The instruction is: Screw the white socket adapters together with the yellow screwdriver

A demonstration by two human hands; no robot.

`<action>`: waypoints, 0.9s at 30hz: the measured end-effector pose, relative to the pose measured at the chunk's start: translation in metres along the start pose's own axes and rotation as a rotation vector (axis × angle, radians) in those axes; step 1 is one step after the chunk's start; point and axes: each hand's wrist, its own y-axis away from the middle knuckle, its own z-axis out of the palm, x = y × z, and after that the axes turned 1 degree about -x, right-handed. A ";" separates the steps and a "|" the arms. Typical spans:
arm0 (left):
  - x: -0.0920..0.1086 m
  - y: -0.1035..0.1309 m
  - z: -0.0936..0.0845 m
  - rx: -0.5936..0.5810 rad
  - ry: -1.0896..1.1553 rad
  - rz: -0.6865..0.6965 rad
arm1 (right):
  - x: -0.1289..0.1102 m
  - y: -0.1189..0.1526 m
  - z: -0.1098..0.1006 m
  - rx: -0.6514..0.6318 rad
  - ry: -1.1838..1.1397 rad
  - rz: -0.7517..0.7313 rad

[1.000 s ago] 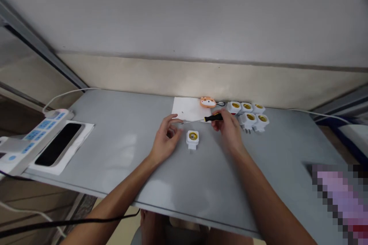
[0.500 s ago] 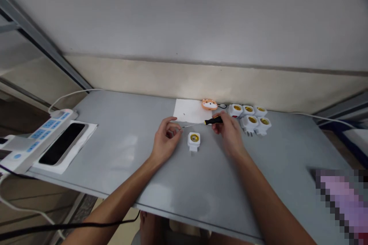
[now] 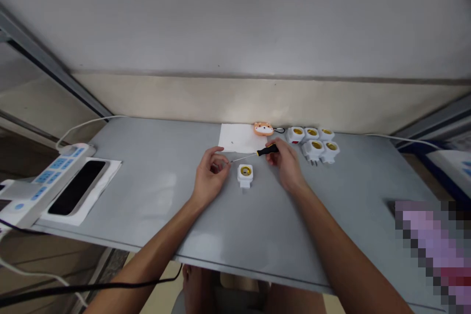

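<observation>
My right hand [image 3: 289, 166] is closed around the black-and-yellow handle of a screwdriver [image 3: 267, 150]. The thin shaft points left, and its tip meets the fingertips of my left hand [image 3: 209, 176]. There, thumb and forefinger are pinched at the tip; whatever they hold is too small to make out. Just below the shaft, a white plug-in lamp socket [image 3: 245, 176] with a brass-coloured inside stands on the grey table, touched by neither hand. Behind my hands lies a white sheet of paper [image 3: 239, 132], with a tiny dark piece [image 3: 232, 143], perhaps a screw, on it.
Several white lamp sockets [image 3: 315, 148] are grouped at the back right. An orange animal-faced case [image 3: 263, 129] with a black loop rests on the paper's corner. At left are a phone [image 3: 78, 187] and a white power strip [image 3: 47, 176]. A blurred-out object [image 3: 430, 235] lies at right.
The whole view has shifted slightly as the head moved. Both hands keep nearly the same pose, with the screwdriver tip still at my left fingertips.
</observation>
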 end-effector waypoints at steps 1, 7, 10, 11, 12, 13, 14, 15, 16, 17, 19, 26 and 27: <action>0.000 0.000 0.000 0.002 0.001 -0.005 | 0.000 0.000 0.000 -0.001 0.006 0.002; -0.001 0.000 0.001 0.002 -0.012 -0.015 | -0.003 0.002 0.001 -0.015 0.027 0.000; -0.001 0.001 0.001 -0.004 -0.028 -0.006 | -0.003 0.003 0.002 -0.014 0.041 -0.019; -0.001 0.002 0.001 -0.005 -0.033 -0.003 | -0.003 0.004 0.002 -0.014 0.045 -0.025; 0.000 0.002 0.001 -0.007 -0.038 0.002 | -0.004 0.005 0.003 -0.015 0.049 -0.031; 0.000 0.003 0.001 -0.010 -0.041 0.009 | -0.004 0.005 0.004 -0.017 0.055 -0.038; 0.000 0.003 0.001 -0.011 -0.045 0.015 | -0.004 0.006 0.005 -0.017 0.062 -0.048; 0.000 0.003 0.001 -0.014 -0.048 0.020 | -0.005 0.006 0.005 -0.018 0.069 -0.059; 0.000 0.004 0.001 -0.017 -0.050 0.023 | -0.005 0.007 0.005 -0.017 0.073 -0.070; 0.000 0.004 0.001 -0.019 -0.050 0.023 | -0.006 0.007 0.005 -0.015 0.073 -0.081; -0.001 0.003 0.001 -0.015 -0.047 0.016 | -0.006 0.006 0.005 -0.001 0.062 -0.097; -0.002 0.001 0.001 -0.009 -0.037 0.010 | -0.001 0.001 0.001 0.029 0.026 -0.090; -0.002 0.001 0.000 -0.008 -0.038 0.008 | 0.000 0.001 0.002 0.023 0.026 -0.088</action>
